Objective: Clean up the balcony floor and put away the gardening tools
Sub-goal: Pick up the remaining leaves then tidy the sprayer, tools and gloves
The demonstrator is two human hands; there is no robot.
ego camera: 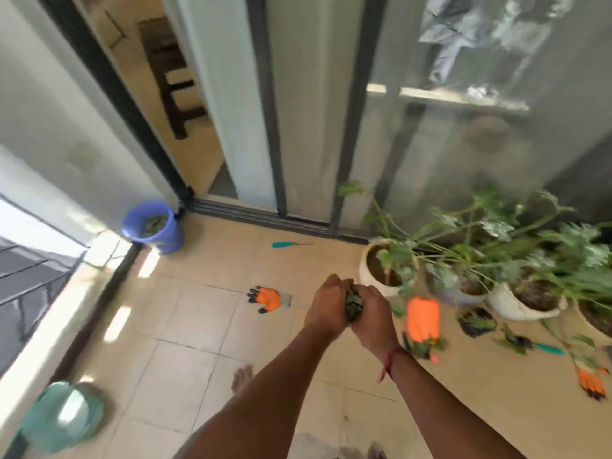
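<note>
My left hand (pixel 328 304) and my right hand (pixel 372 314) are cupped together around a bunch of green leaves (pixel 353 305), held above the tiled floor. A blue bucket (pixel 152 226) with leaves inside stands in the far left corner by the door track. An orange and black glove (pixel 269 299) lies on the tiles left of my hands. Another orange glove (pixel 423 319) lies right of them, and a third glove (pixel 591 384) lies at the far right. One teal-handled tool (pixel 289 244) rests near the door track, and another teal-handled tool (pixel 533 345) lies among loose leaves.
Several potted plants (pixel 516 276) line the right side by the glass. A sliding door (pixel 212 134) stands open at the back. A teal bucket (pixel 63 415) sits at lower left beside the balcony ledge. My bare foot (pixel 242 379) is on the tiles.
</note>
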